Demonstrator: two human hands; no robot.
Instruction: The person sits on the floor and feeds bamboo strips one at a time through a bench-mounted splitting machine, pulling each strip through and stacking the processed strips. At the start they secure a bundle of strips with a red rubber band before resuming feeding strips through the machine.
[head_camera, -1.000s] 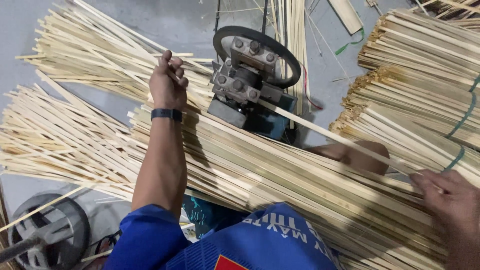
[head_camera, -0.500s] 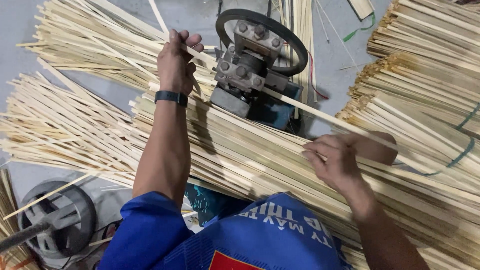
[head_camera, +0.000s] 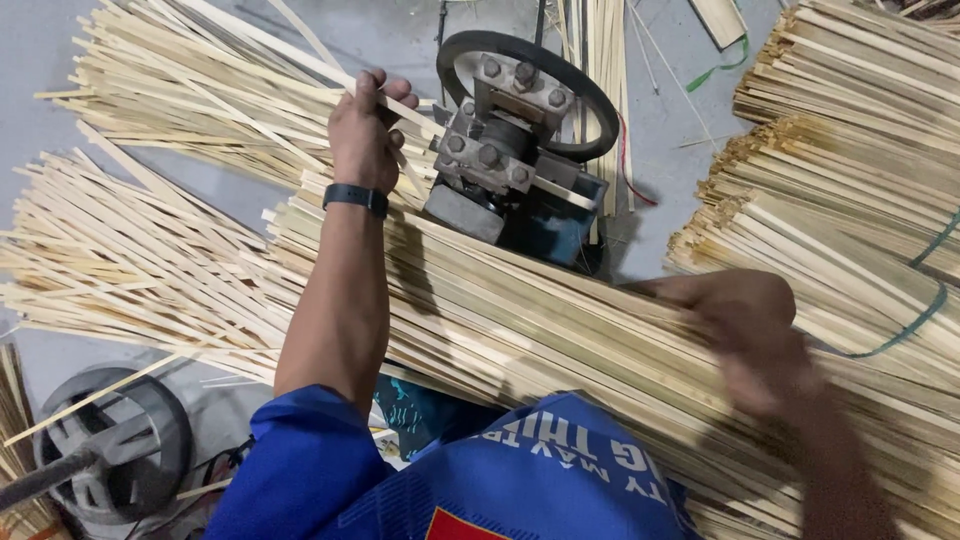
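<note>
One bamboo strip (head_camera: 300, 55) gripped in left hand (head_camera: 365, 135) — beside machine (head_camera: 510, 150)

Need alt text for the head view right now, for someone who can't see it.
The left hand grips a thin bamboo strip beside a small wheeled machine, while the blurred right hand rests over the bamboo strip pile.

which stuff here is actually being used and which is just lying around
In use: left hand, thin strip it grips, splitting machine, right hand, strip pile.

Lying about: tied bundles, grey wheel, green strap.
</note>
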